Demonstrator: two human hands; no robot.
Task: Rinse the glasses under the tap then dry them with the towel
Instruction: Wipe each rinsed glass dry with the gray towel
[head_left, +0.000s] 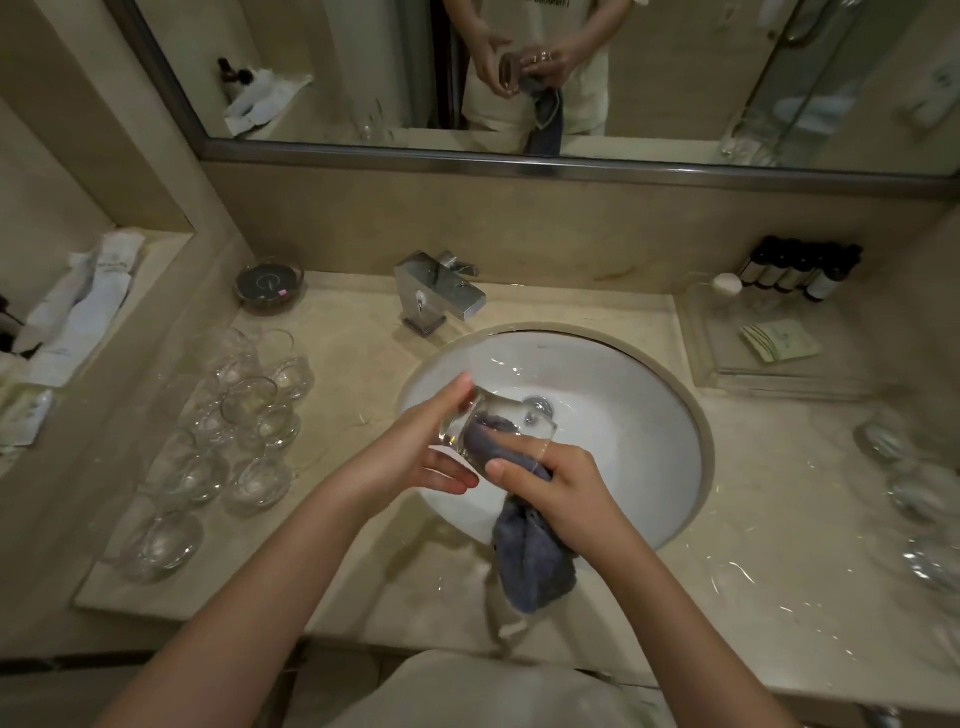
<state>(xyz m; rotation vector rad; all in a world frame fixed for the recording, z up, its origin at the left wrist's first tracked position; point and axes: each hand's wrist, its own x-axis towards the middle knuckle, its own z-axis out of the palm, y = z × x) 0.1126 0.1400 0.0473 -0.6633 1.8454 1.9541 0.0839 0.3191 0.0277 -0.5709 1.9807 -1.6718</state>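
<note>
Over the white sink (639, 431) my left hand (421, 447) grips a clear glass (496, 418) lying on its side, its mouth turned to the right. My right hand (556, 488) holds a grey towel (530, 556) and pushes part of it into the glass. The rest of the towel hangs down over the sink's front rim. The chrome tap (441, 293) stands behind the sink; no water runs from it.
Several clear glasses (239, 426) stand on the counter to the left, and more glasses (914, 488) on the right. A glass tray (769, 343) with small bottles (800, 270) sits at the back right. A round dish (269, 286) is left of the tap. A mirror hangs above.
</note>
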